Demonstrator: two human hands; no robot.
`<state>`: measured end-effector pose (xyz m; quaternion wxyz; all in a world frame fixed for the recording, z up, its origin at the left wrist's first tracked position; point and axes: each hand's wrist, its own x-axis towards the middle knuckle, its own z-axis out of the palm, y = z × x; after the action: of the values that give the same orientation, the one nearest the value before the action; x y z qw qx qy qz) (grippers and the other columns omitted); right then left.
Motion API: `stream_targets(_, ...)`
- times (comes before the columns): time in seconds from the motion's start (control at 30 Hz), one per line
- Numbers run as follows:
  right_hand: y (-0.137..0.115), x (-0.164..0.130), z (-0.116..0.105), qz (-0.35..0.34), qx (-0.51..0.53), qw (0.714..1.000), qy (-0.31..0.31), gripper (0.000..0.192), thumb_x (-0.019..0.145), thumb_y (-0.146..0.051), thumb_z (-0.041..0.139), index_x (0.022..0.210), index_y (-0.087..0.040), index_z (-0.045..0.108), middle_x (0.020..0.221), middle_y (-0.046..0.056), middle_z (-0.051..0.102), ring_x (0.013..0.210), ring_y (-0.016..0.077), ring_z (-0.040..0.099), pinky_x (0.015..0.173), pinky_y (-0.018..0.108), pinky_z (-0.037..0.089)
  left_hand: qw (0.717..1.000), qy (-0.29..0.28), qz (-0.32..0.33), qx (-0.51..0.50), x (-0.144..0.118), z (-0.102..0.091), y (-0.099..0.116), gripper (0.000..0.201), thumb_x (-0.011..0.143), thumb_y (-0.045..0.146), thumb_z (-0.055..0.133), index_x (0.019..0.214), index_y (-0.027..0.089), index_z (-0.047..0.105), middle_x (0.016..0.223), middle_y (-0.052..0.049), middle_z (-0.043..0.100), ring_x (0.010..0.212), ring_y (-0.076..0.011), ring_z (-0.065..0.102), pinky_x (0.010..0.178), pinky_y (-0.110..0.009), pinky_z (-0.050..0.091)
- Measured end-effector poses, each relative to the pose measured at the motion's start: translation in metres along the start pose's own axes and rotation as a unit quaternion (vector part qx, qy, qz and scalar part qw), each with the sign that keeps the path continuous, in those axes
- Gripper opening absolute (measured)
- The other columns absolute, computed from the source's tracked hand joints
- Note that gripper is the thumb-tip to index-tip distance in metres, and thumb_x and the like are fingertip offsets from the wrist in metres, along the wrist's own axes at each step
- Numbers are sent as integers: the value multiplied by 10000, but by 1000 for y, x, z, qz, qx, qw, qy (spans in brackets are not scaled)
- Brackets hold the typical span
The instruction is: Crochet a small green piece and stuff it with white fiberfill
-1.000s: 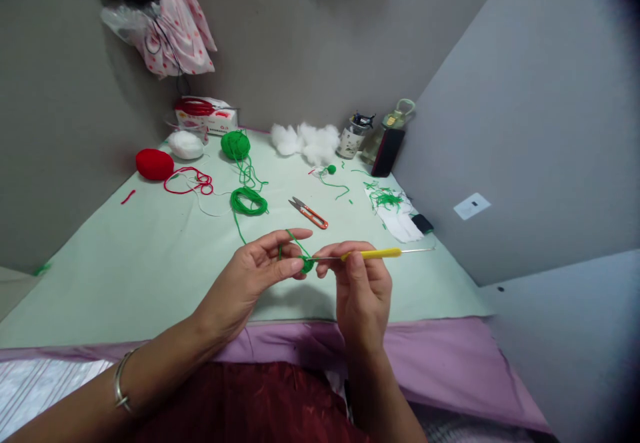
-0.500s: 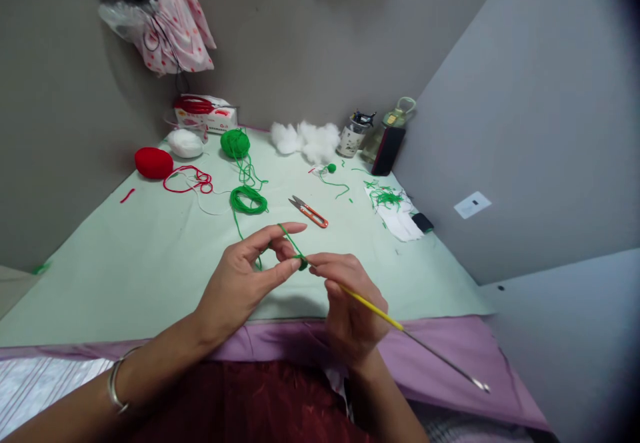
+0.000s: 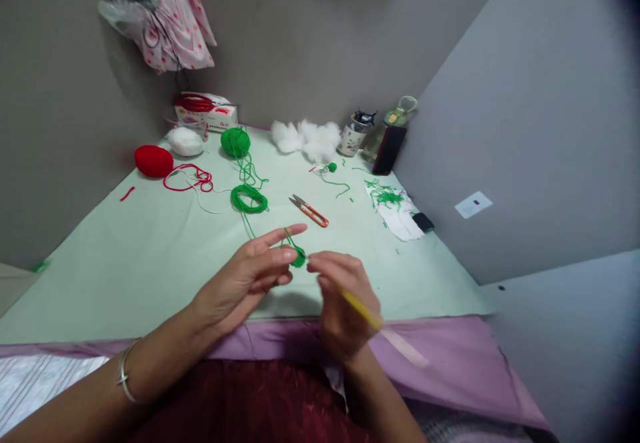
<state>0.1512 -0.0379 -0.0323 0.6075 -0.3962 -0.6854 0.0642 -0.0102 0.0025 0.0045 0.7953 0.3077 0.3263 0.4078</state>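
Small round piece of green crocheted yarn (image 3: pixel 299 258) is held in the air above the table with pale green cover (image 3: pixel 150 276), near the middle of its front edge, between the two hands. From left to right, by the left edge lies a short red yarn scrap (image 3: pixel 127 194); toward the back left corner are a red ball of yarn (image 3: pixel 154 161) and a white ball of yarn (image 3: pixel 185 142). Next, near the back edge, is a green ball of yarn (image 3: pixel 235 142), and before it a flat coil of green yarn (image 3: pixel 261 199). The left hand (image 3: pixel 250 270) pinches the round piece by its left side, with its index finger stretched under a green strand (image 3: pixel 287 232). Behind the hands lie small metal snips with orange handles (image 3: pixel 317 215). The right hand (image 3: pixel 345 290) has its fingers closed around a thin crochet hook with yellow handle (image 3: pixel 363 310); its tip comes to the right side of the round piece, but whether it is inside a stitch, I cannot tell. By the right edge lies white paper (image 3: pixel 400 224) bearing green yarn scraps (image 3: pixel 387 196).
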Motion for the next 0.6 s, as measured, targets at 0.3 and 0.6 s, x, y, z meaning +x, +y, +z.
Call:
stream_targets(0.3, -2, 18, 0, 256, 310, 912, 78, 173, 997, -283, 649, 916, -225, 790, 819, 23, 707, 617, 126, 640, 561, 277, 534, 992, -1, 88, 95, 3, -2, 3, 478, 824, 237, 827, 1297, 241, 754, 841, 19, 608, 676, -97, 474, 617, -224, 392)
stream_targets(0.6, 1, 8, 11, 83, 75, 993, 26, 286, 998, -138, 623, 1132, -331, 786, 1004, 45, 760, 901, 196, 710, 746, 361, 605, 985, 24, 137, 101, 1, 3, -11, 497, 800, 217, 868, 1282, 288, 767, 815, 32, 645, 603, -74, 420, 584, -200, 382)
